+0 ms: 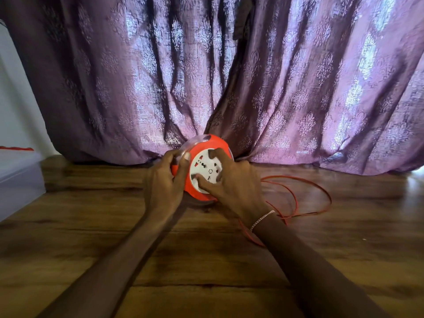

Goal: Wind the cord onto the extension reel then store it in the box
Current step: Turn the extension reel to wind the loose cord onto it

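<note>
From the head camera we look down on a wooden floor (206,260) with a purple patterned curtain (229,76) hanging behind it, and the orange extension reel (215,143) stands on edge just in front of the curtain, its white socket face (207,168) turned toward us. Our left hand (164,182) wraps around the reel's left rim, fingers curled closed on the body to steady it. Our right hand (234,180) lies on the socket face, thumb and fingertips pressed against it as if to turn the inner drum. The orange cord (321,191) lies in loose loops on the floor to the right of the reel and passes under our right wrist, so we judge that much of it is not yet wound. At the far left edge sits a pale container (18,177) that may be the box; we cannot tell for sure. The main risk we see is the loose loops crossing near the right wrist: if they tighten into a knot or catch on our arm or bracelet (261,220), the winding could jam. The reel could also tip or slide if the left-hand grip slackens while the right hand turns.
</note>
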{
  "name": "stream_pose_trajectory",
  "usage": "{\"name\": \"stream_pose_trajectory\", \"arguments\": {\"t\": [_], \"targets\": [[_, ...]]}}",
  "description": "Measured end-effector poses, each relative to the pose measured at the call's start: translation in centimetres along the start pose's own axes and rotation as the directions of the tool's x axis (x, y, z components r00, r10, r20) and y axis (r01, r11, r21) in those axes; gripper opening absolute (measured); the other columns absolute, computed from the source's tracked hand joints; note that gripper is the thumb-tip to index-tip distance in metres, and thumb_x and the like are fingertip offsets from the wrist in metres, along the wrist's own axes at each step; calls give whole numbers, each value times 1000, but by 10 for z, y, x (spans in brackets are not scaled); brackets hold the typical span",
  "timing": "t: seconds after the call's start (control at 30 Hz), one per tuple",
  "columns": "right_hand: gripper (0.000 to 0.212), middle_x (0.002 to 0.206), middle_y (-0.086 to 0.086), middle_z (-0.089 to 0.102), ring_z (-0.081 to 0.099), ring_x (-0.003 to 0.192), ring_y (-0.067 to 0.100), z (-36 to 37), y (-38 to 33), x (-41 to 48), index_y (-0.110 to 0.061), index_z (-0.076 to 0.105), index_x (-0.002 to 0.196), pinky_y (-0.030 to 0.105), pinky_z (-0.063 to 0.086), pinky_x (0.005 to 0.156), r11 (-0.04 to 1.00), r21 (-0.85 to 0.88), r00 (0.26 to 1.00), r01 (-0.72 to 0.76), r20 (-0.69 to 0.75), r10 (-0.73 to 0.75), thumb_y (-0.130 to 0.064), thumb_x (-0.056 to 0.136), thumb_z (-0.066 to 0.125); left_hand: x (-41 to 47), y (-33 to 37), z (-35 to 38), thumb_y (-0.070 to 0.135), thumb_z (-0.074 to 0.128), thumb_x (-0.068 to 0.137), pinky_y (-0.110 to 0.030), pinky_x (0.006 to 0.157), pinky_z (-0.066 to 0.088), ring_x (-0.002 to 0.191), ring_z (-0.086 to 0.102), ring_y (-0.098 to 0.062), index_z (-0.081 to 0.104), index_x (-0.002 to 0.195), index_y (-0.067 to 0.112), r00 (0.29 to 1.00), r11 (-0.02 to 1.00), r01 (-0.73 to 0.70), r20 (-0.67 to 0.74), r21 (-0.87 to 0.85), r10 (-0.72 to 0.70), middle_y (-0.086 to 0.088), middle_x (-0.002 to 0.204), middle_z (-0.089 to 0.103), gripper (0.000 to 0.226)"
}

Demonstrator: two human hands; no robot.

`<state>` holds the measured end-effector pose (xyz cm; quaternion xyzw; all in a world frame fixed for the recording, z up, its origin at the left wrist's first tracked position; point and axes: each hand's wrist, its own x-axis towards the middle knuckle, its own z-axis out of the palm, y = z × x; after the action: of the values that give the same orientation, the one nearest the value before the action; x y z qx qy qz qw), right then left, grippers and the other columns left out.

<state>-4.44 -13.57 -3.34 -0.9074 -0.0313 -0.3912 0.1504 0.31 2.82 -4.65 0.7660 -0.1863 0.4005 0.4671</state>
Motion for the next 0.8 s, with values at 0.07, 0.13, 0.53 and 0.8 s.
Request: {"name": "stream_pose_trajectory", "arguments": {"t": [0.07, 0.13, 0.53, 0.8], "targets": [[63, 96, 10, 75, 69, 94, 40, -2, -9, -2, -35, 48, 117, 43, 55, 77, 978, 136, 986, -158, -27, 163, -76, 73, 63, -1, 0, 2, 73, 33, 96, -45, 75, 55, 83, 69, -30, 70, 116, 25, 1000, 1000, -6, 9, -13, 6, -4, 89, 75, 64], [55, 98, 9, 76, 72, 92, 34, -3, -16, -3, -28, 51, 108, 42, 57, 77, 889, 311, 938, -337, 31, 345, -66, 75, 74, -1, -2, 4, 75, 32, 96, -46, 76, 56, 86, 71, -29, 68, 118, 26, 1000, 1000, -7, 25, -26, 7, -3, 93, 76, 65], [49, 84, -4, 74, 72, 79, 27, -16, 13, 10, -34, 53, 110, 41, 56, 68, 999, -4, 998, 49, -33, -49, -76, 84, 51, 3, -8, 1, 60, 41, 99, -41, 73, 55, 85, 71, -32, 71, 111, 21, 998, 998, 55, -10, 5, -55, -8, 90, 76, 51], [59, 120, -4, 67, 72, 74, 26, -15, 23, 5, -37, 55, 143, 29, 36, 47, 863, -232, 891, 449, 42, -453, -63, 90, 48, 5, -7, -3, 55, 44, 100, -31, 66, 41, 82, 70, -32, 73, 109, 20, 999, 999, 38, -33, 31, -37, -10, 86, 76, 46]]}}
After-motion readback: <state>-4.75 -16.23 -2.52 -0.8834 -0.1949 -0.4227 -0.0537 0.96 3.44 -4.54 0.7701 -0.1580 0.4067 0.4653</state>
